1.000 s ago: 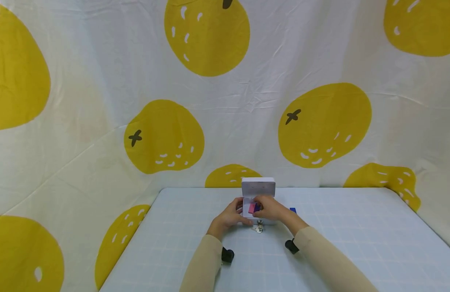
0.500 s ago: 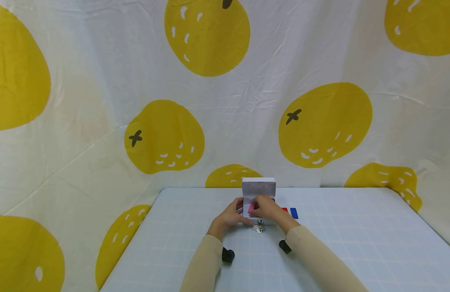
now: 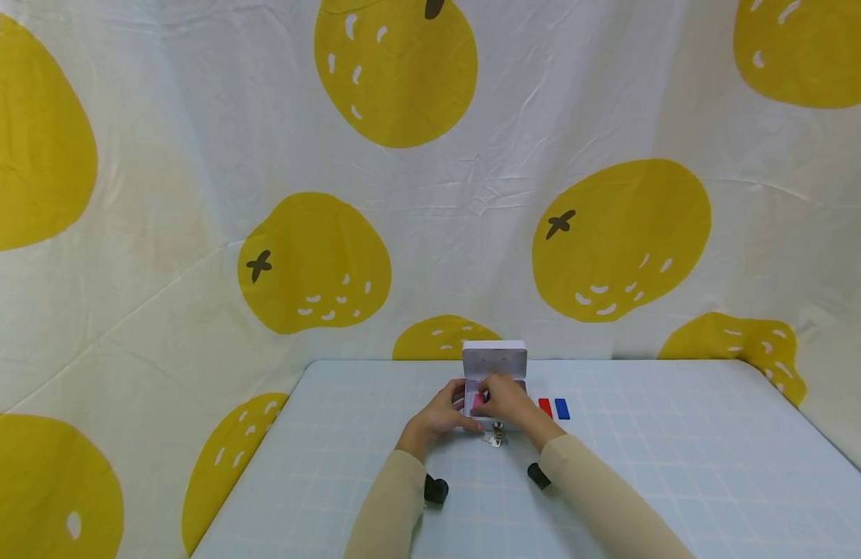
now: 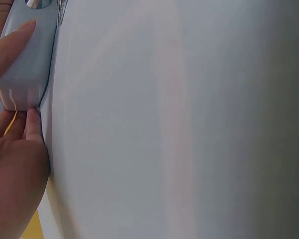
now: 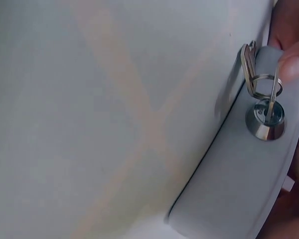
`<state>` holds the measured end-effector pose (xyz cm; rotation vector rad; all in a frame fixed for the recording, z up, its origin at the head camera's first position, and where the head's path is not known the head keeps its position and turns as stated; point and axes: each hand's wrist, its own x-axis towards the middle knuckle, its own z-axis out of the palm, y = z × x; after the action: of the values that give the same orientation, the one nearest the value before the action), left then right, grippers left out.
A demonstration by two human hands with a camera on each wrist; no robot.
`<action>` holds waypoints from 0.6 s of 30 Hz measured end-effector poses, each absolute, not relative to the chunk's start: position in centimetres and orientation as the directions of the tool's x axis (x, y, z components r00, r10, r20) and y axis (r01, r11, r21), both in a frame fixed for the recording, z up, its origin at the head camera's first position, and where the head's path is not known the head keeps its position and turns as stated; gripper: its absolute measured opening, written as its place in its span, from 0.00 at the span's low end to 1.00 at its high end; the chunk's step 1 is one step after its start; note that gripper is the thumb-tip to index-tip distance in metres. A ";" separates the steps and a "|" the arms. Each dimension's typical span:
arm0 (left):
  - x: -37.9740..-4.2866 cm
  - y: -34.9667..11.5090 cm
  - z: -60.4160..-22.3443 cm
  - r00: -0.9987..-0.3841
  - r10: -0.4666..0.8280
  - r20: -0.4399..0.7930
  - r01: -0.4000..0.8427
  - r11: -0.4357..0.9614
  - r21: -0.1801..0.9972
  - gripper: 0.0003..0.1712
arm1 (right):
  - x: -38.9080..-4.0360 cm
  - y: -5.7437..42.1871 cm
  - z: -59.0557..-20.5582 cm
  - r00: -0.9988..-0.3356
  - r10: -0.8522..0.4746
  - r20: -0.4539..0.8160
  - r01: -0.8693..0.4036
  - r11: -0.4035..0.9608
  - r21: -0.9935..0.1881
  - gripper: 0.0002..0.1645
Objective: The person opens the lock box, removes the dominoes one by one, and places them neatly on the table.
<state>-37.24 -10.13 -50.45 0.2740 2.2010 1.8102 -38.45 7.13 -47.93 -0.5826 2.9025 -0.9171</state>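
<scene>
A small white metal cash box stands at the back of the table with its lid raised. My left hand grips its left side; the left wrist view shows the thumb on the front wall and the fingers around the end. My right hand reaches inside, index finger and thumb pinching a small pink block. The hand covers much of the interior. In the front lock sits a key, with a ring and another key hanging from it.
To the right of the box, a red block and a blue block lie side by side on the pale checked tablecloth. A white cloth printed with yellow fruit hangs behind the table.
My right hand has shifted left within the box, from a purple block over to the pink one. The red block has come out from behind the forearm. My left hand stays put.
</scene>
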 end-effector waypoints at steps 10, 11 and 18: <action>-37.4 -10.2 -50.3 -0.944 0.315 -0.097 -0.029 0.213 0.977 0.54 | -38.4 6.7 -48.1 -0.941 -0.324 0.100 -0.323 0.771 -0.549 0.14; -37.3 -10.2 -50.4 -0.944 0.315 -0.097 -0.030 0.212 0.977 0.54 | -38.4 6.8 -48.2 -0.939 -0.327 0.106 -0.329 0.768 -0.550 0.14; -37.3 -10.2 -50.5 -0.945 0.311 -0.105 -0.034 0.225 0.974 0.54 | -38.5 7.1 -48.4 -0.925 -0.362 0.119 -0.356 0.710 -0.607 0.15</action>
<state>-37.26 -10.22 -50.47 0.2602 2.2248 1.7794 -38.51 7.08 -48.38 -0.6081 2.8977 -1.0256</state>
